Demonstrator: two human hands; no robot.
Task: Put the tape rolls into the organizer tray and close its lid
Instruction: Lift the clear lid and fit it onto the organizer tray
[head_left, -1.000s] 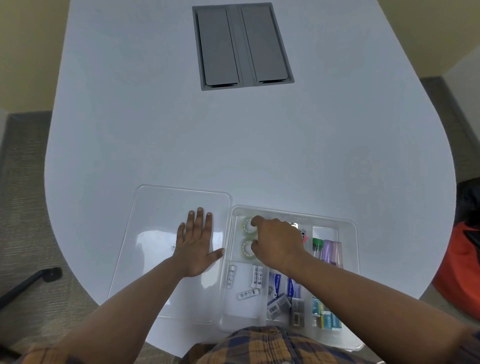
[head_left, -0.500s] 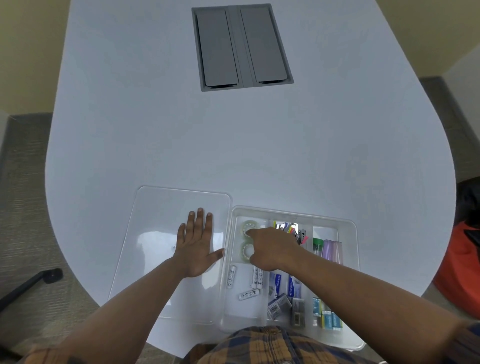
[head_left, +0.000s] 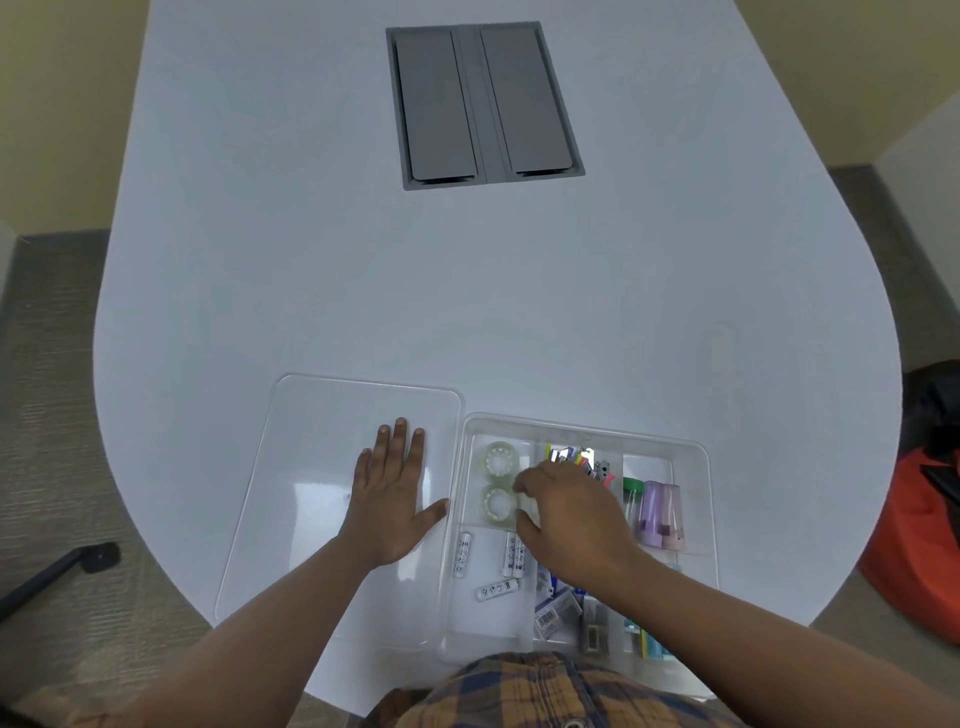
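Observation:
Two clear tape rolls lie in the far-left compartment of the clear organizer tray (head_left: 696, 452): one roll (head_left: 500, 459) farther away, the other roll (head_left: 497, 503) just nearer me. My right hand (head_left: 569, 514) hovers over the tray right beside the nearer roll, fingers curled loosely and holding nothing. My left hand (head_left: 390, 491) rests flat, fingers spread, on the clear lid (head_left: 311, 467), which lies open on the table to the left of the tray.
White batteries (head_left: 511, 556) lie loose in the tray's near-left compartment. Coloured clips, small tubes (head_left: 657, 512) and boxed items fill the compartments to the right. A grey cable hatch (head_left: 483, 104) is set into the white table's far end. An orange bag (head_left: 919, 540) sits on the floor at right.
My right hand has drawn back toward me and to the right, off the tape rolls, leaving both uncovered in their compartment. My left hand stays on the lid.

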